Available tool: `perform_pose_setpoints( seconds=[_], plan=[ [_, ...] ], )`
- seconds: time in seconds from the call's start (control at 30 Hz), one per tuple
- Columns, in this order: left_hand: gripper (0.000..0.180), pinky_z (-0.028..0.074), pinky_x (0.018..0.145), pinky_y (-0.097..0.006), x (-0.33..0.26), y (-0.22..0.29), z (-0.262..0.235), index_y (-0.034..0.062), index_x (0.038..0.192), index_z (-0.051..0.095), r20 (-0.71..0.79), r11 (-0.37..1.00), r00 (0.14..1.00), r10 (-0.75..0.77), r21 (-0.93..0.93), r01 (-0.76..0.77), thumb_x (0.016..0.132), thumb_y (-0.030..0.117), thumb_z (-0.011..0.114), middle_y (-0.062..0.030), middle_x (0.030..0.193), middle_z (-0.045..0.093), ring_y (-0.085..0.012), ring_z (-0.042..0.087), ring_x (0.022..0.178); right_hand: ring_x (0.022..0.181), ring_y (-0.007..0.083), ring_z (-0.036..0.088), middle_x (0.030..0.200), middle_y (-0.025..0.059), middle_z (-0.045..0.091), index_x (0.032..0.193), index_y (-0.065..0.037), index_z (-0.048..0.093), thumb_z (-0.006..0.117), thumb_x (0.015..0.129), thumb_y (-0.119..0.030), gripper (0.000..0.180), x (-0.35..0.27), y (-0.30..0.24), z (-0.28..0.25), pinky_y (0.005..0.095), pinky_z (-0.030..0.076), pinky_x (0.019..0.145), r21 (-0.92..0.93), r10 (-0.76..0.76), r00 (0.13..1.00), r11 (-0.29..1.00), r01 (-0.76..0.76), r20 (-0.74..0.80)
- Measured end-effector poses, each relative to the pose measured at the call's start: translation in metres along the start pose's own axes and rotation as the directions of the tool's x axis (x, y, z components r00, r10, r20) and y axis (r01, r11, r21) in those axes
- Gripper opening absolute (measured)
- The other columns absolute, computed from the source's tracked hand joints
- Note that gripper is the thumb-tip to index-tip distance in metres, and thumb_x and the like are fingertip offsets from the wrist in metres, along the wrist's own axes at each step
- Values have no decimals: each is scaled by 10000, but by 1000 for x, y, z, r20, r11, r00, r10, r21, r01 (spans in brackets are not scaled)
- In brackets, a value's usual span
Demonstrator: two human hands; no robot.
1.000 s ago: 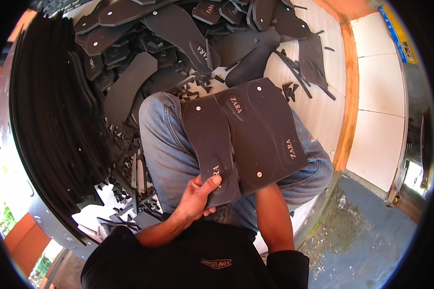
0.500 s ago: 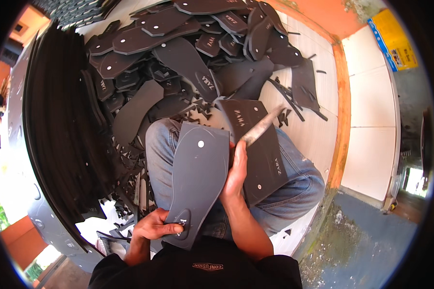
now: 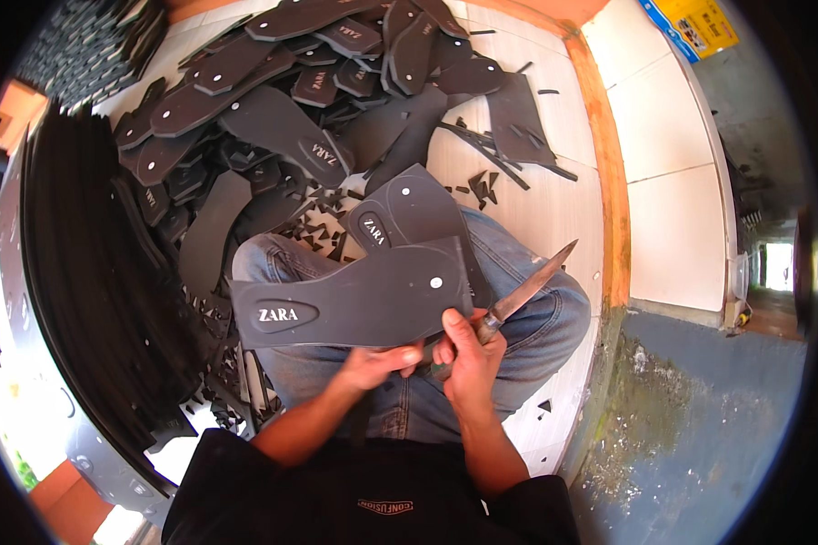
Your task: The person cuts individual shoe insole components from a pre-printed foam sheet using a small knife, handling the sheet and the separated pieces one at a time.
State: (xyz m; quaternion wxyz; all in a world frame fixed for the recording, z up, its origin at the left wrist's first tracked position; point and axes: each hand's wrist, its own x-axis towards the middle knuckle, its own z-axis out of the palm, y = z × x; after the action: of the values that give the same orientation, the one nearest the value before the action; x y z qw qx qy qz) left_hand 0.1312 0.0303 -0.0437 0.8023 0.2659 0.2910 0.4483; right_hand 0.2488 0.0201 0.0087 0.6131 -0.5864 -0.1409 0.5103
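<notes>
A dark grey foam shoe sole (image 3: pixel 364 295), with a white dot near one end and a raised oval with lettering at the other, lies crosswise above my lap. My left hand (image 3: pixel 382 365) grips its near edge, the fingers partly hidden beneath it. In my right hand (image 3: pixel 473 368) is a knife (image 3: pixel 532 289), its worn blade pointing up and to the right. The right thumb presses on the sole's right corner. Behind it, a second sole piece (image 3: pixel 413 209) rests across my legs, partly covered.
A heap of dark cut soles (image 3: pixel 282 127) spreads over the pale floor ahead. At left stands a tall stack of black sheets (image 3: pixel 91 291). Small black offcuts (image 3: pixel 323 218) and thin strips (image 3: pixel 486 154) are scattered about. A tiled ledge (image 3: pixel 663 209) runs along the right.
The sole has swung from lengthwise to crosswise, its dotted end now at right. My left hand has shifted right along its edge. The knife has moved right and lower, and my view has shifted.
</notes>
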Motion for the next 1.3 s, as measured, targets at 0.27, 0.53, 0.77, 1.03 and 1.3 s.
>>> perform_pose_setpoints(
  seconds=[0.27, 0.53, 0.77, 1.03, 1.3],
  plan=[
    [216, 264, 383, -221, 34, -24, 53, 104, 845, 506, -340, 936, 918, -202, -342, 80, 902, 298, 583, 4, 563, 420, -85, 359, 414, 452, 90, 402, 537, 11, 501, 703, -10, 521, 631, 882, -261, 327, 9, -2, -41, 281, 332, 421, -616, -293, 951, 732, 291, 101],
    [212, 322, 398, -231, 58, 0, 59, 111, 896, 507, -428, 903, 870, -244, -428, 42, 896, 302, 598, -5, 587, 443, -106, 395, 437, 462, 361, 518, 489, 149, 494, 629, -36, 479, 621, 864, -314, 391, 2, -7, -77, 427, 387, 456, -955, -232, 969, 258, 144, 83],
    [210, 305, 396, -230, 55, 1, 56, 104, 923, 518, -387, 914, 897, -212, -403, 42, 895, 295, 599, -6, 591, 445, -101, 393, 433, 514, 404, 539, 516, 181, 519, 636, -31, 488, 612, 854, -258, 338, 8, -6, -68, 458, 398, 485, -957, -182, 981, 266, 113, 65],
    [201, 290, 394, -230, 34, -3, 33, 83, 887, 519, -293, 927, 935, -198, -365, 82, 882, 259, 616, -8, 582, 440, -102, 385, 433, 588, 438, 561, 566, 221, 549, 664, -24, 515, 607, 813, -182, 236, 19, 6, -51, 500, 420, 546, -950, -180, 980, 283, 130, 80],
    [206, 271, 375, -230, 15, -7, 29, 72, 867, 519, -275, 936, 938, -210, -334, 111, 878, 256, 611, -8, 544, 430, -99, 363, 406, 659, 453, 561, 634, 243, 572, 704, -13, 531, 586, 797, -139, 166, 40, 6, -35, 515, 430, 593, -919, -295, 933, 271, 287, 205]
  ],
)
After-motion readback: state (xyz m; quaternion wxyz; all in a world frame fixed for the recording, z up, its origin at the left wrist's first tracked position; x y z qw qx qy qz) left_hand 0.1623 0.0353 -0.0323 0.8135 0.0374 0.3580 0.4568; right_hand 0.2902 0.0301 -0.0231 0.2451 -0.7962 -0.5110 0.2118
